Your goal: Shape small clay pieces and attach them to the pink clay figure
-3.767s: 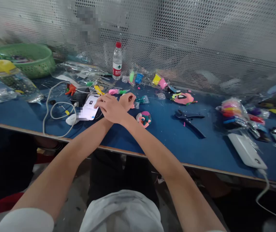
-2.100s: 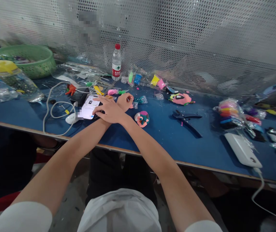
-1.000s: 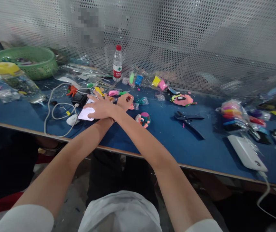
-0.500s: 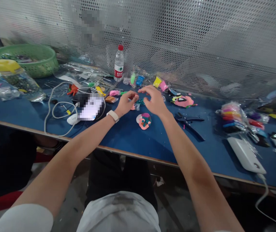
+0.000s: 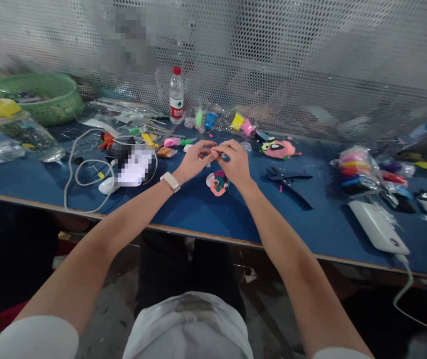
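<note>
My left hand [image 5: 194, 160], with a pale band on its wrist, and my right hand [image 5: 236, 163] meet fingertip to fingertip above the blue table [image 5: 206, 214]. Between the tips they pinch a small pink bit of clay [image 5: 215, 149]. Just below the hands a round pink and teal clay figure [image 5: 216, 183] lies flat on the table. A phone [image 5: 134, 164] with a lit screen lies left of my left hand, untouched.
A water bottle [image 5: 176, 97] stands at the mesh wall, with small clay packets [image 5: 238, 122] beside it. A green basket [image 5: 30, 94] and a yellow-lidded jar [image 5: 7, 119] are far left. Black pliers [image 5: 288, 177], a pink clay face [image 5: 278, 148], a clay bag [image 5: 355, 164] and a white power bank [image 5: 379, 227] lie right.
My right hand left the phone, uncrossed from over my left arm and swung right. It now meets my left fingertips on the clay bit.
</note>
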A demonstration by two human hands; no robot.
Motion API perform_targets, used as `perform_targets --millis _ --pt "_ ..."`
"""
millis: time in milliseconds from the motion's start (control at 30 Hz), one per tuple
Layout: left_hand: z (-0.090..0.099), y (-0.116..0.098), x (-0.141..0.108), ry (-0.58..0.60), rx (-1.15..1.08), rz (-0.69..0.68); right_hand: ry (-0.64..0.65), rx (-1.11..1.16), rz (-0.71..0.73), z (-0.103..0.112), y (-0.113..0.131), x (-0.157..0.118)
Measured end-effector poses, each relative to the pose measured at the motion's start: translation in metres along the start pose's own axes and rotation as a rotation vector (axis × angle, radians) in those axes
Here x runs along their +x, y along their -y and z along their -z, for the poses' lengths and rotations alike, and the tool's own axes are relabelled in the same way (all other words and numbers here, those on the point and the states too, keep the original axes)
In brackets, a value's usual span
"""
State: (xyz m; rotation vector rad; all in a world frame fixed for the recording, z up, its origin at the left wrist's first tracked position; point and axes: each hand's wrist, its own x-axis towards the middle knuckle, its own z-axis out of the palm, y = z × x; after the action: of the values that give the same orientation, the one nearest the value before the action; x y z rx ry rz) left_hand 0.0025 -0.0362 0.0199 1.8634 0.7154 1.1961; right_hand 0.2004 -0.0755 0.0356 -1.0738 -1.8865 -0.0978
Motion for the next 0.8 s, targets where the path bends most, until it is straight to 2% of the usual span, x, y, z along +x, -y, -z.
perform_targets --millis 200,500,600,800 --pt "-0.001 0.0012 -0.0007 -0.076 0.0 0.007 -0.008 -0.019 0.01 0.0005 0.0049 -0.0018" --pt "-0.0011 0.0009 -0.0012 0.013 -0.107 0.017 -0.005 -0.035 0.019 0.0038 0.0024 -0.0041" --pt "-0.002 0.0021 -0.0004 -0.003 -0.104 0.008 0.008 -0.062 0.019 0.005 0.0022 -0.0042" --pt "0.0013 0.0057 0.0009 -0.032 -0.178 0.097 0.014 -0.079 0.069 0.0057 -0.0007 -0.0046"
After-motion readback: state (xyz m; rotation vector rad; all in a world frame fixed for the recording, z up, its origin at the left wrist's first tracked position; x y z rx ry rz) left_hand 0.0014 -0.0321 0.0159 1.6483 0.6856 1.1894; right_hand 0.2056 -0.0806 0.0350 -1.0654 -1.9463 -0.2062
